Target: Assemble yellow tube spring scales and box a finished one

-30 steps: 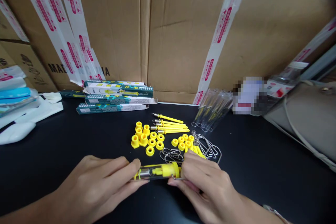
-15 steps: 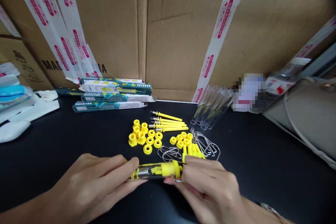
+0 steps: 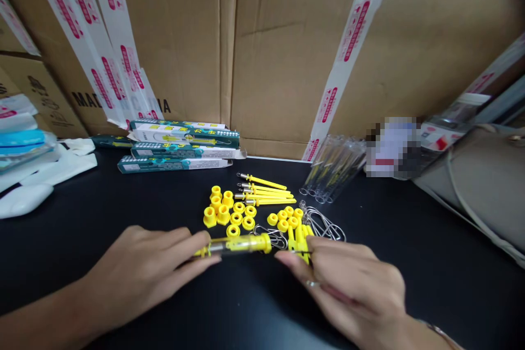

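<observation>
My left hand (image 3: 164, 268) is closed around a clear spring scale tube (image 3: 238, 244), held nearly level above the black table. Inside the tube are a metal cylinder and yellow parts, and a yellow cap closes its right end. To the right, apart from the tube, my right hand (image 3: 348, 279) is closed with thumb and finger pinched. A bent metal wire hook (image 3: 312, 283) shows under its fingers; the rest is hidden in the grip. Just beyond that hand lie yellow flat-ended pieces (image 3: 298, 238) and several wire hooks (image 3: 326, 224).
Yellow hex sleeves (image 3: 210, 216), rings (image 3: 248, 223) and rods with metal tips (image 3: 266, 196) lie mid-table. Clear tubes (image 3: 334, 167) are piled behind, right. Printed boxes (image 3: 184, 150) are stacked at back left before a large carton (image 3: 287, 65). A grey bag (image 3: 471, 175) sits right.
My hands have moved apart: the right hand has drawn away from the tube's capped end to the right, and the left hand has shifted slightly left and up with the tube.
</observation>
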Demonstrator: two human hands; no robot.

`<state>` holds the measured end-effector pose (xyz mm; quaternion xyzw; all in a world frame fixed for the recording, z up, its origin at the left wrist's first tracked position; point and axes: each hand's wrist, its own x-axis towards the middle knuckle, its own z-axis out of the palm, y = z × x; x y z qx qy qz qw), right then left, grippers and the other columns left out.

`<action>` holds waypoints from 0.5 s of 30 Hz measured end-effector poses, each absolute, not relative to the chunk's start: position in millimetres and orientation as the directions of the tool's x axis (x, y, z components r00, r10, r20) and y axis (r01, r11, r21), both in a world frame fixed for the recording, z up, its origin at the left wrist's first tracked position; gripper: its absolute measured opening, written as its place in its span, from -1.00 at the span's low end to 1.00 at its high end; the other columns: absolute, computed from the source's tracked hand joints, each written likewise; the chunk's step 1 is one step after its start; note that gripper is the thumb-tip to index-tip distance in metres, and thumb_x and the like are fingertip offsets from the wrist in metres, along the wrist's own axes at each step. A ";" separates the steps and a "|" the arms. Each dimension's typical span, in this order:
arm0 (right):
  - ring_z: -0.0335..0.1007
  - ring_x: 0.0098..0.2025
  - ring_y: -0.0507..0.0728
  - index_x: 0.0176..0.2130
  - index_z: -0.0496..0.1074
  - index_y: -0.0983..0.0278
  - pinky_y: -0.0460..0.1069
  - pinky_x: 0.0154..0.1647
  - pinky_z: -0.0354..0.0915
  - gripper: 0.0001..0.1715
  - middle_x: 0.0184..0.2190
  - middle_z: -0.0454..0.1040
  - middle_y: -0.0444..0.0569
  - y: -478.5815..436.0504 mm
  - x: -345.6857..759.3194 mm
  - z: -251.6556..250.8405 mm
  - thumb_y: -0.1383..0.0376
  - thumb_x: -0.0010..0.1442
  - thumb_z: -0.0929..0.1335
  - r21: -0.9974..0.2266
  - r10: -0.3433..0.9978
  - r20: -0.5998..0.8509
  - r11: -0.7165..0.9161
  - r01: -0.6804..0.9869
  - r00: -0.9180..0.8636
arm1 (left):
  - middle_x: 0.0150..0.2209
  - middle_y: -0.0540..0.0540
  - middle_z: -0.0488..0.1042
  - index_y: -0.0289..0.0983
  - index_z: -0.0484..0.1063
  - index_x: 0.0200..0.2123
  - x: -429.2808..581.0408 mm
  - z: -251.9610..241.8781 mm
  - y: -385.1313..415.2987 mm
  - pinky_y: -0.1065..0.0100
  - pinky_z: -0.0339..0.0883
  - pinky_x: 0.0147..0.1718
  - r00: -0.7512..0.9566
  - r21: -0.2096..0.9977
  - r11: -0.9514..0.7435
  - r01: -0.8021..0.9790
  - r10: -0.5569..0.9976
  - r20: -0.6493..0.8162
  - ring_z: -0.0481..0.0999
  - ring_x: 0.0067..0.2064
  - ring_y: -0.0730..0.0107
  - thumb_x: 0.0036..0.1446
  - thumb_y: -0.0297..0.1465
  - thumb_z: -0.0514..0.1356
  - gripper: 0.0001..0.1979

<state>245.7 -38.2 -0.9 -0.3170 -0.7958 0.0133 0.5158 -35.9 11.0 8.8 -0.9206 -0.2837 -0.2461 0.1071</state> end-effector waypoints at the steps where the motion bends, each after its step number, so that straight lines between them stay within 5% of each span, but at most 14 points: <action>1: -0.21 -0.56 -0.01 -0.53 -0.05 0.15 -0.02 -0.57 -0.10 -0.33 -0.54 -0.13 -0.28 -36.7 248.9 -0.7 0.66 0.25 0.39 -0.364 0.534 0.807 0.786 0.499 -0.252 | -0.45 0.13 0.63 -0.16 0.51 -0.19 -37.9 9.5 15.8 0.31 0.18 -0.61 0.685 -0.085 -0.791 0.606 0.465 0.560 0.63 -0.54 0.49 0.54 -0.13 -0.04 -0.60; 6: -0.15 -0.57 -0.02 -0.52 -0.02 0.15 -0.03 -0.58 -0.04 -0.36 -0.53 -0.12 -0.27 -33.2 251.1 5.8 0.60 0.33 0.37 -0.374 0.552 0.781 0.787 0.491 -0.290 | -0.31 0.10 0.72 -0.14 0.49 -0.14 -42.3 9.2 27.3 0.33 0.29 -0.56 0.613 -0.079 -0.746 0.661 0.475 0.632 0.71 -0.45 0.42 0.53 -0.10 -0.02 -0.62; 12: 0.01 -0.66 0.01 -0.64 0.22 0.18 0.03 -0.64 0.05 -0.39 -0.69 0.06 -0.22 -41.7 245.7 4.4 0.40 0.41 0.39 -0.053 0.361 0.845 0.790 0.611 -0.394 | -0.32 0.13 0.73 -0.09 0.53 -0.10 -41.8 11.1 21.5 0.31 0.29 -0.62 0.575 -0.082 -0.709 0.700 0.492 0.654 0.68 -0.52 0.40 0.51 -0.08 0.01 -0.65; 15: 0.18 -0.67 0.08 -0.66 0.35 0.12 0.06 -0.65 0.19 -0.44 -0.71 0.09 -0.17 -48.7 249.3 -6.3 0.21 0.32 0.49 -0.020 0.296 0.894 0.776 0.630 -0.337 | -0.39 0.12 0.70 -0.12 0.51 -0.06 -44.4 10.5 19.1 0.36 0.34 -0.64 0.615 -0.071 -0.757 0.650 0.468 0.635 0.65 -0.55 0.45 0.51 -0.11 0.04 -0.69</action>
